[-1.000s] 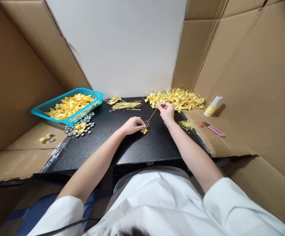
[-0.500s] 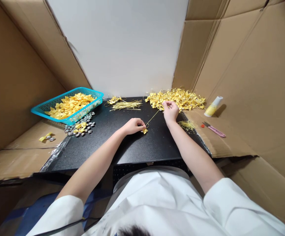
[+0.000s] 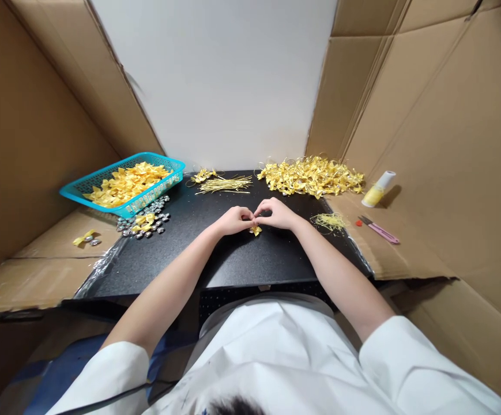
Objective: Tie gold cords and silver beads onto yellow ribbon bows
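L hand (image 3: 234, 221) pinches yellow bow (image 3: 256, 231), prob. steadying it; can't tell R hand (image 3: 278, 215) grip. Gold strands (image 3: 224, 184) handy, bow's 11 o'clock.

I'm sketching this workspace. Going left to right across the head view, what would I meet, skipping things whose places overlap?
Stray yellow bow → silver beads → left hand → small yellow bow → right hand → tangle of yellow thread → pink-handled snips.

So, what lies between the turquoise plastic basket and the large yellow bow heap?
In the head view: a small yellow bow cluster and thin gold strands.
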Demonstrator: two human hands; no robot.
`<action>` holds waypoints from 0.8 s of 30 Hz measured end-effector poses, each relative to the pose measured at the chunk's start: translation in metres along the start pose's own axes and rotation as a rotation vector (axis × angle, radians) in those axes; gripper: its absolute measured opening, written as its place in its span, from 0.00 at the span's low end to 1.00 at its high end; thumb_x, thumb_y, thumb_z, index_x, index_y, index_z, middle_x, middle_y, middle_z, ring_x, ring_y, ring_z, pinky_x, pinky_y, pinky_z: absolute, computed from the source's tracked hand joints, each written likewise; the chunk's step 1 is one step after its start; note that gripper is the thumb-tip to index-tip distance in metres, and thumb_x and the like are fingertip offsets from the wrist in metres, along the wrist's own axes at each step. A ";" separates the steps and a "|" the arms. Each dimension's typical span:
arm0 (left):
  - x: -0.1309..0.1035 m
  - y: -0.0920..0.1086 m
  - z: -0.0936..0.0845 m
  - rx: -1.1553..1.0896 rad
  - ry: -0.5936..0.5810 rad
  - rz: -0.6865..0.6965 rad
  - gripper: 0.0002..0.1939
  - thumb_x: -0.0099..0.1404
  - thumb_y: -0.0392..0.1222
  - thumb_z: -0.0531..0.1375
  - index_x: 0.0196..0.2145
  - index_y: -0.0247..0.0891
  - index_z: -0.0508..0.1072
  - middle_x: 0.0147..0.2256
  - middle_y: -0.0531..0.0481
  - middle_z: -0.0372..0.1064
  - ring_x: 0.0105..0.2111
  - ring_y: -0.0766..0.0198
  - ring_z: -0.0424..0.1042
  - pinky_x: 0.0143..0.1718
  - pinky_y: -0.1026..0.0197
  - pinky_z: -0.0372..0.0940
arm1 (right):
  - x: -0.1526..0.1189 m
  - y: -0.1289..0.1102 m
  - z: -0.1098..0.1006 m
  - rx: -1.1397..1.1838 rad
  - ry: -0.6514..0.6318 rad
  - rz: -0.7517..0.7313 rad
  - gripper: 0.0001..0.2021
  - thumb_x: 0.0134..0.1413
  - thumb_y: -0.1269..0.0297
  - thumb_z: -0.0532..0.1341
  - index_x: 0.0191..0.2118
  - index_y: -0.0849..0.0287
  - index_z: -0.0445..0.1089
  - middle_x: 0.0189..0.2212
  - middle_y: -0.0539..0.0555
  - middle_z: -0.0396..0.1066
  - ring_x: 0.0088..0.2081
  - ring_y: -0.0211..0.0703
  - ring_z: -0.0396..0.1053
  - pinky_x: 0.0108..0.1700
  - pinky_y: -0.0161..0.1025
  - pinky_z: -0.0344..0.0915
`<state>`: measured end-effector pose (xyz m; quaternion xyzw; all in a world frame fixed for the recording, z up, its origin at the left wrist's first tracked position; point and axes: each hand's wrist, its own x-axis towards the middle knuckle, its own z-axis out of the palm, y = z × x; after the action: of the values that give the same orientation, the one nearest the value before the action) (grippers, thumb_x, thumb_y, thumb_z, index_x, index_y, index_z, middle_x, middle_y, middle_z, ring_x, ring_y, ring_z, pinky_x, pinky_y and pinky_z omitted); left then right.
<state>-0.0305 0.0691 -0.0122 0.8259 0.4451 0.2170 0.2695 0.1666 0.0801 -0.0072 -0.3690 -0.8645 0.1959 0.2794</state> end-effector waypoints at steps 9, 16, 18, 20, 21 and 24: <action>0.000 -0.003 -0.003 -0.076 -0.030 -0.078 0.16 0.54 0.51 0.62 0.29 0.34 0.78 0.22 0.52 0.69 0.23 0.68 0.62 0.24 0.65 0.54 | -0.001 0.005 0.005 -0.024 -0.071 0.046 0.04 0.52 0.65 0.65 0.29 0.57 0.77 0.38 0.53 0.71 0.44 0.46 0.61 0.49 0.46 0.58; -0.001 0.009 -0.006 -0.114 0.171 -0.073 0.10 0.50 0.44 0.64 0.30 0.36 0.74 0.28 0.53 0.68 0.25 0.69 0.61 0.27 0.65 0.56 | 0.000 0.003 0.005 -0.035 -0.037 0.046 0.05 0.52 0.65 0.64 0.28 0.57 0.76 0.39 0.54 0.70 0.45 0.47 0.60 0.50 0.47 0.58; -0.001 0.010 -0.006 -0.194 0.156 -0.066 0.11 0.50 0.43 0.64 0.31 0.36 0.71 0.28 0.54 0.69 0.24 0.70 0.61 0.27 0.65 0.55 | 0.000 0.001 0.005 -0.035 -0.039 0.060 0.05 0.51 0.65 0.64 0.28 0.56 0.76 0.40 0.54 0.70 0.46 0.48 0.59 0.50 0.48 0.58; -0.001 0.010 -0.004 -0.284 0.128 -0.055 0.12 0.49 0.42 0.65 0.31 0.36 0.68 0.28 0.53 0.70 0.24 0.70 0.63 0.28 0.65 0.57 | -0.001 0.000 0.004 -0.036 -0.043 0.072 0.05 0.52 0.63 0.64 0.28 0.56 0.76 0.40 0.54 0.69 0.47 0.48 0.59 0.51 0.49 0.57; -0.001 0.010 -0.003 -0.321 0.118 -0.054 0.13 0.49 0.41 0.65 0.31 0.36 0.67 0.28 0.53 0.71 0.25 0.69 0.65 0.28 0.65 0.58 | -0.001 0.000 0.004 -0.037 -0.044 0.075 0.06 0.52 0.63 0.64 0.28 0.56 0.76 0.40 0.54 0.69 0.47 0.49 0.59 0.51 0.49 0.57; 0.000 0.007 0.000 -0.351 0.118 -0.063 0.15 0.49 0.41 0.65 0.32 0.36 0.65 0.26 0.53 0.72 0.25 0.69 0.68 0.30 0.65 0.59 | -0.002 -0.002 0.003 -0.050 -0.041 0.078 0.06 0.52 0.61 0.65 0.27 0.56 0.76 0.40 0.54 0.69 0.48 0.49 0.59 0.51 0.49 0.57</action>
<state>-0.0263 0.0658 -0.0073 0.7378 0.4410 0.3309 0.3893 0.1645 0.0775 -0.0095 -0.4053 -0.8596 0.1927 0.2444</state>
